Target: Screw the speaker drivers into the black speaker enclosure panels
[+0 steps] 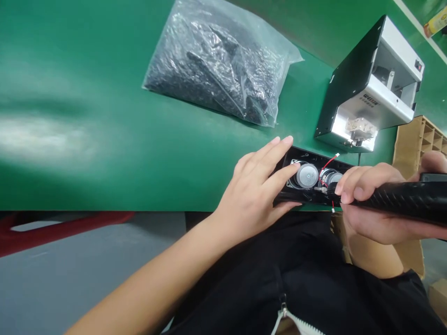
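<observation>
A long black speaker housing (296, 196) lies at the table's near edge with its inside facing up. Two round speaker drivers with grey backs sit in it, a left one (307, 176) and a right one (334, 178) partly covered by fingers. My left hand (256, 188) grips the housing's left end, thumb on the near side and fingers across the top. In my right hand (373, 186) is a black electric screwdriver (401, 200), held level, its bit pointing left between the drivers. Short red wires (330, 161) with white plugs stick out of the housing.
A clear plastic bag (223, 65) full of small dark parts lies on the green table (104, 139). A black-and-silver screw feeder machine (370, 88) stands at the back right, with a cardboard divider box (412, 139) beside it. A red stool or frame (70, 228) shows below left.
</observation>
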The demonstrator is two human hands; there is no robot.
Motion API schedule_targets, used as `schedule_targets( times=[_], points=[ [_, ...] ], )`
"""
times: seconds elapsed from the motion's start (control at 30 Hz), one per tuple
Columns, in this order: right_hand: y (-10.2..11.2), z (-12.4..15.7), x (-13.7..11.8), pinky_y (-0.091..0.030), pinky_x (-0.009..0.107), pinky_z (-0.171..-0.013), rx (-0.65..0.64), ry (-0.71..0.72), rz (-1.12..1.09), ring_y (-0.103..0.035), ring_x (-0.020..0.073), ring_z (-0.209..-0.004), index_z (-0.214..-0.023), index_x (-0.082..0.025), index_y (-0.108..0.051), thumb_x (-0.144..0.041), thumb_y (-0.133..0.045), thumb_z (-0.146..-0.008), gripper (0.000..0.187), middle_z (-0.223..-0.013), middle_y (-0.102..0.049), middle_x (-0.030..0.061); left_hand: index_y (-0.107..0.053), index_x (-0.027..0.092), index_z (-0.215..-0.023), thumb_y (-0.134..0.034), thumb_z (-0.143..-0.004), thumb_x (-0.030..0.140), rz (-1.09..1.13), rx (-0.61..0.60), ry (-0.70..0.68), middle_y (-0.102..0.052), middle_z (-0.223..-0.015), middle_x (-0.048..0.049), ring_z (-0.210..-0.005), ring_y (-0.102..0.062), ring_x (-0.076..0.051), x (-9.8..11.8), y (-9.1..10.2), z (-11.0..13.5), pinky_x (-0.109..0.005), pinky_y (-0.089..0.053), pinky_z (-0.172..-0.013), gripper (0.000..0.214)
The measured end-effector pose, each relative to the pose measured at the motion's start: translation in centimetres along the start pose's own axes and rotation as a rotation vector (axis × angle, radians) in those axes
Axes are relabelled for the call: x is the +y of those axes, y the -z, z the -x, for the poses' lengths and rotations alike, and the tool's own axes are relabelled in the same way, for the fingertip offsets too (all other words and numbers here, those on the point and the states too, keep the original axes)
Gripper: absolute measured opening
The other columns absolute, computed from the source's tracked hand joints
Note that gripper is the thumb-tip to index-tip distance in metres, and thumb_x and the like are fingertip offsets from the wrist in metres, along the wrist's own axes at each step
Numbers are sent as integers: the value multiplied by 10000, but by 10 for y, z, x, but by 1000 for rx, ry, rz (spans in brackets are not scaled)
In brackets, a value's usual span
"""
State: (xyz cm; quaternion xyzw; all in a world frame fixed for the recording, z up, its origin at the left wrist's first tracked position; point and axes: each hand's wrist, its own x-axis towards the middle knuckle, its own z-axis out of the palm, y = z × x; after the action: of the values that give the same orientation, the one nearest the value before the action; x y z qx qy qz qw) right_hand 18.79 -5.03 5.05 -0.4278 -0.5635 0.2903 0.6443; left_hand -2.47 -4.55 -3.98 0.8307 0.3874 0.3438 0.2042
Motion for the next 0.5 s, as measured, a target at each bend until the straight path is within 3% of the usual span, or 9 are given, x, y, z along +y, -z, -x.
schedule_targets(
  times=[0.07, 0.13, 0.27, 0.37, 0.5],
  points=[
    [-1, 1, 2, -533, 318, -385, 15, 23, -31, -517, 160, -366, -1385, -409, -724, -934, -321, -1011, 761, -610, -621, -57, -564, 250, -1527, -741, -1078, 438, -4, -33, 19, -445, -1800, -263, -1702, -418, -415, 1, 2, -1, -620, -435, -1286, 517],
    [0, 1, 5, -539, 333, -376, -6, 70, -29, -524, 171, -374, -1394, -365, -719, -933, -336, -1006, 787, -612, -639, -44, -584, 261, -1519, -729, -1082, 455, -8, -79, 41, -432, -1814, -245, -1708, -405, -415, 1, 4, -1, -621, -430, -1289, 499],
    [8, 3, 16, -593, 355, -403, -121, 151, 39, -570, 180, -386, -1409, -370, -673, -847, -458, -1025, 650, -678, -687, -45, -615, 265, -1505, -719, -1078, 492, -7, -54, 50, -453, -1806, -229, -1696, -424, -418, 1, 1, 0, -604, -435, -1277, 495],
    [8, 8, 20, -572, 335, -377, -166, 218, -47, -580, 175, -398, -1406, -340, -674, -782, -544, -1027, 597, -702, -684, -37, -617, 251, -1527, -762, -1046, 497, 4, 7, 22, -479, -1786, -244, -1662, -468, -448, -1, -4, 1, -600, -450, -1250, 560],
    [2, 14, 16, -630, 361, -511, -184, 196, -31, -685, 191, -530, -1370, -335, -704, -635, -656, -1046, 444, -740, -710, -23, -579, 269, -1589, -779, -1032, 524, 42, 72, -18, -502, -1773, -236, -1623, -520, -449, -7, -10, 1, -584, -474, -1225, 645]
  ],
)
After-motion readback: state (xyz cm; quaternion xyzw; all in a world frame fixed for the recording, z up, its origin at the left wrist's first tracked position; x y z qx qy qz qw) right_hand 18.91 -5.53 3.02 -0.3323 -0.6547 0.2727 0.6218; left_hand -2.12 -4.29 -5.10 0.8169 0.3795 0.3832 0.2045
